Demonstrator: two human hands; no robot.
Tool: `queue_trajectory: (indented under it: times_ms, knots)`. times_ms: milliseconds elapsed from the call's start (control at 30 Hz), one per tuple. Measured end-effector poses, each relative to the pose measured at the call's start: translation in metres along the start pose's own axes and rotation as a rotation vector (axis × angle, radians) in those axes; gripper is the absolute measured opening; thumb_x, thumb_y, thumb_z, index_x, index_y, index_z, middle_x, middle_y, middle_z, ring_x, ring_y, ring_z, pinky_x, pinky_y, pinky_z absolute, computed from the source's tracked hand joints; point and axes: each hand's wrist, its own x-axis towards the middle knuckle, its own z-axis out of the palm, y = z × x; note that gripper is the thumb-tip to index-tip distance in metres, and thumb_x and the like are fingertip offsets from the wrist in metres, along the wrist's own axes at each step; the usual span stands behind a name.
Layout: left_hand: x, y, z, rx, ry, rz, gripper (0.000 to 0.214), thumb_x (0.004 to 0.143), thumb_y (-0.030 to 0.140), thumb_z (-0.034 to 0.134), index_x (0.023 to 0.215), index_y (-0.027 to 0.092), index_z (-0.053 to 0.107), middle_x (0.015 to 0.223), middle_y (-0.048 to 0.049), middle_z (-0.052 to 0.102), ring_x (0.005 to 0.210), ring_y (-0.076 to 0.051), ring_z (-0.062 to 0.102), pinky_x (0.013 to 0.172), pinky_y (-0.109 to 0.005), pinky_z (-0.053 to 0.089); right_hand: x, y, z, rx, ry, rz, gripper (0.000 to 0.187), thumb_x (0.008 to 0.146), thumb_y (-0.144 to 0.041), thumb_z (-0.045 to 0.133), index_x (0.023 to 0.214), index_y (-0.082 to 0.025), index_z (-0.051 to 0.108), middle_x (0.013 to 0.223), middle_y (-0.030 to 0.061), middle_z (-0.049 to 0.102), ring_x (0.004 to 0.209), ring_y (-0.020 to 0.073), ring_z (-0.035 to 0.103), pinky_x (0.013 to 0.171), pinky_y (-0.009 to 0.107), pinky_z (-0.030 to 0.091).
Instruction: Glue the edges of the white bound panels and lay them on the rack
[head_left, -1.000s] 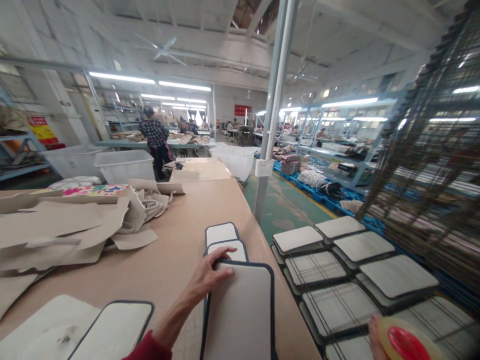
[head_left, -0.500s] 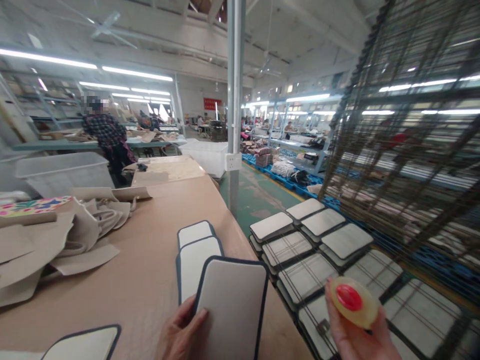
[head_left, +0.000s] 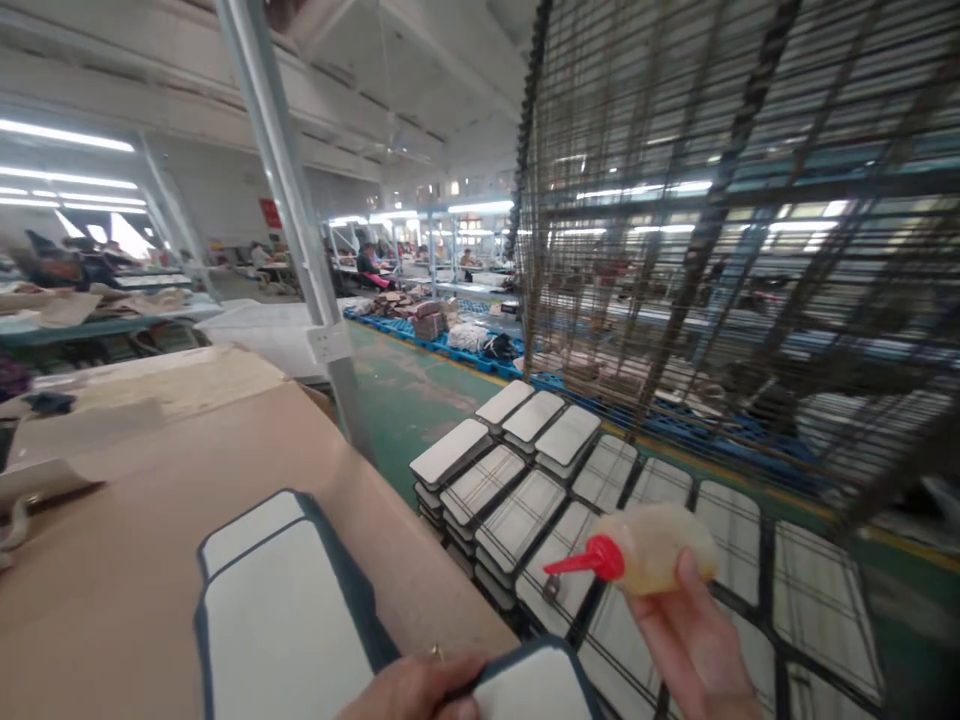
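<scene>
My right hand (head_left: 697,630) is wrapped round a squeeze bottle (head_left: 660,548) of yellowish, see-through plastic. Its red pointed nozzle (head_left: 596,558) is aimed left, over the rack. At the bottom centre, my left hand (head_left: 420,690) grips the edge of a white panel with a dark border (head_left: 536,690), partly cut off by the frame. Two more such dark-edged panels (head_left: 277,620) lie overlapped on the brown table (head_left: 169,560), left of that hand.
Right of the table, wire racks hold many white panels (head_left: 521,520) in stacked layers. A tall tilted stack of wire racks (head_left: 675,250) rises behind them. A metal post (head_left: 292,190) with a socket box (head_left: 330,343) stands by the table edge. Blue pallets (head_left: 469,355) bear bundles farther off.
The view has swung right. My left hand has carried its panel right, toward the rack side. The bottle has turned from nozzle toward me to nozzle pointing left.
</scene>
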Motion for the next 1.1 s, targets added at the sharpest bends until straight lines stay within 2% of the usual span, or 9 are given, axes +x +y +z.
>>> queue_trajectory:
  times_ms: [133,233,333,500,600,733,833,967,1100]
  knots:
    - [0.026,0.004,0.014,0.161,-0.044,0.076,0.049,0.085,0.061,0.045,0.111,0.026,0.068,0.097,-0.0049,0.071,0.086,-0.021,0.061,0.079,-0.025,0.047,0.009,-0.037,-0.015,-0.128,-0.102,-0.147,0.064,0.051,-0.033,0.089,0.111,-0.03,0.066,0.106,0.0037,0.071,0.101,0.0241,0.065,0.093,0.039,0.052]
    - [0.041,0.004,0.029,0.072,-0.088,0.159,0.052,0.087,0.062,0.043,0.122,0.029,0.063,0.111,-0.0056,0.069,0.096,-0.023,0.06,0.085,-0.026,0.046,0.013,-0.067,-0.019,-0.276,-0.166,-0.244,0.068,0.054,-0.036,0.087,0.117,-0.031,0.062,0.105,0.0058,0.07,0.103,0.0283,0.063,0.1,0.05,0.045]
    - [0.056,-0.003,0.05,0.011,-0.02,0.134,0.056,0.086,0.066,0.041,0.124,0.03,0.061,0.118,-0.0054,0.066,0.105,-0.025,0.056,0.09,-0.029,0.045,0.016,-0.096,-0.02,-0.404,-0.224,-0.315,0.072,0.057,-0.036,0.086,0.123,-0.032,0.057,0.11,0.0068,0.068,0.106,0.0293,0.062,0.099,0.052,0.044]
    - [0.091,-0.016,0.085,-0.014,0.024,0.078,0.08,0.075,0.075,0.048,0.131,0.019,0.051,0.091,-0.0066,0.065,0.079,-0.02,0.055,0.069,-0.027,0.044,0.023,-0.146,-0.02,-0.657,-0.342,-0.41,0.089,0.052,-0.034,0.089,0.131,-0.033,0.046,0.126,0.0081,0.059,0.113,0.0293,0.057,0.098,0.048,0.045]
    - [0.105,-0.004,0.093,-0.072,-0.001,0.105,0.072,0.073,0.076,0.049,0.104,0.014,0.064,0.077,-0.0028,0.058,0.071,-0.016,0.048,0.062,-0.024,0.037,0.028,-0.177,-0.019,-0.881,-0.47,-0.428,0.094,0.054,-0.034,0.088,0.134,-0.03,0.041,0.127,0.0106,0.058,0.114,0.0303,0.056,0.098,0.048,0.044]
    - [0.118,0.04,0.078,-0.104,-0.034,0.129,0.052,0.07,0.065,0.059,0.072,0.013,0.062,0.064,0.0013,0.048,0.067,-0.013,0.043,0.059,-0.023,0.031,0.033,-0.21,-0.012,-1.097,-0.56,-0.478,0.091,0.055,-0.034,0.087,0.134,-0.028,0.041,0.125,0.0099,0.059,0.112,0.0298,0.057,0.098,0.046,0.044]
    - [0.13,0.078,0.053,0.09,-0.015,0.163,0.035,0.074,0.048,0.061,0.063,0.015,0.056,0.059,0.004,0.04,0.061,-0.011,0.036,0.056,-0.022,0.026,0.029,-0.225,-0.004,-1.105,-0.581,-0.497,0.09,0.053,-0.033,0.087,0.132,-0.028,0.044,0.125,0.0098,0.059,0.114,0.0325,0.056,0.1,0.05,0.042]
    - [0.143,0.115,0.02,0.302,-0.025,0.324,0.028,0.079,0.037,0.058,0.064,0.014,0.058,0.06,0.0034,0.042,0.061,-0.01,0.038,0.056,-0.021,0.028,0.018,-0.234,0.003,-0.879,-0.58,-0.48,0.086,0.051,-0.031,0.086,0.129,-0.028,0.05,0.12,0.0099,0.063,0.11,0.0355,0.059,0.097,0.055,0.043]
    - [0.142,0.136,0.001,0.402,-0.095,0.468,0.033,0.089,0.035,0.05,0.071,0.011,0.064,0.062,0.0019,0.048,0.062,-0.011,0.041,0.058,-0.02,0.031,0.011,-0.232,0.002,-0.635,-0.529,-0.424,0.076,0.049,-0.036,0.088,0.119,-0.028,0.059,0.11,0.009,0.068,0.106,0.0359,0.062,0.093,0.057,0.046]
